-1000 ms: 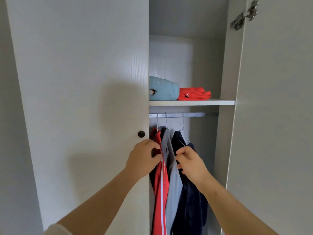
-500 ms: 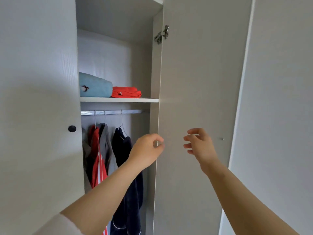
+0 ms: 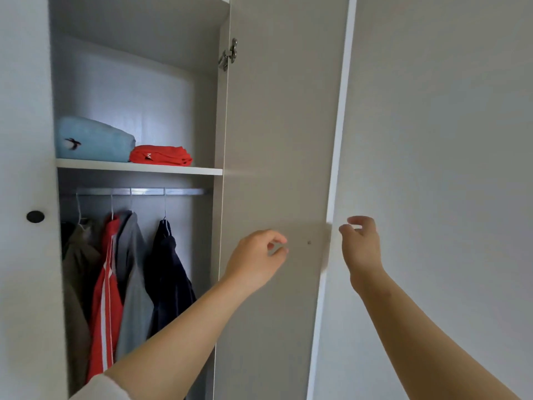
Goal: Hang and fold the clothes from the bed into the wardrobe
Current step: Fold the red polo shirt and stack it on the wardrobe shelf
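Observation:
The wardrobe stands open. On its rail (image 3: 138, 192) hang several garments: a brown one (image 3: 79, 255), a red jacket with white stripes (image 3: 105, 290), a grey one (image 3: 134, 284) and a navy one (image 3: 170, 272). A folded light blue piece (image 3: 92, 141) and a folded red piece (image 3: 161, 155) lie on the shelf (image 3: 138, 168). My left hand (image 3: 256, 258) hovers in front of the open right door (image 3: 277, 168), fingers loosely curled, holding nothing. My right hand (image 3: 362, 243) is at that door's outer edge, fingers loosely curled, empty.
The left door (image 3: 26, 168) with a black knob (image 3: 35, 216) is shut at the left. A metal hinge (image 3: 229, 54) joins the right door to the cabinet. A plain white wall (image 3: 447, 168) fills the right side.
Both hands left the hanging clothes and moved right. The view turned right, so the open right door is now in the middle. My right hand reached the door's outer edge.

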The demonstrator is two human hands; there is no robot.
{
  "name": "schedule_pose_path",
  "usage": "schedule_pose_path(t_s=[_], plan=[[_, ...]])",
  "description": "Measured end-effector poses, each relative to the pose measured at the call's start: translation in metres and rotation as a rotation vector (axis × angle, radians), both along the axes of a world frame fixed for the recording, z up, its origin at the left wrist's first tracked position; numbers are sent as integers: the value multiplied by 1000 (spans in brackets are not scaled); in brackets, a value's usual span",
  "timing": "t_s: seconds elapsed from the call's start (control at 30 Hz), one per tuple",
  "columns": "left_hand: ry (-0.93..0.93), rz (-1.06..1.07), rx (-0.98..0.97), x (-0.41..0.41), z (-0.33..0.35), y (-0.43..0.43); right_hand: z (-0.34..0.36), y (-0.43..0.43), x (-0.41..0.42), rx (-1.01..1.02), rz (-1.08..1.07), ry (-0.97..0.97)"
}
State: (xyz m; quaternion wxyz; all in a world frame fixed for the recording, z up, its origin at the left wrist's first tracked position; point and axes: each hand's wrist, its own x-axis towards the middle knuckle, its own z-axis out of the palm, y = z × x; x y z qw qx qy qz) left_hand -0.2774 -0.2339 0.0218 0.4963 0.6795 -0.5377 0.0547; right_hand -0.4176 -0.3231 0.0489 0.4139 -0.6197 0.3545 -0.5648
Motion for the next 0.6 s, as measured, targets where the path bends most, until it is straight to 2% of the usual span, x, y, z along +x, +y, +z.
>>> schedule_pose_path(t_s=[0.13, 0.33, 0.6], plan=[[11, 34, -39, -7, -3, -11, -10, -9, 2, -20, 284, 72], [77, 36, -182, -11, -11, -4, -13, -9, 5, -182, 324, 165], [125, 166, -319, 13, -16, 46, -20, 27, 33, -391, 544, 285]])
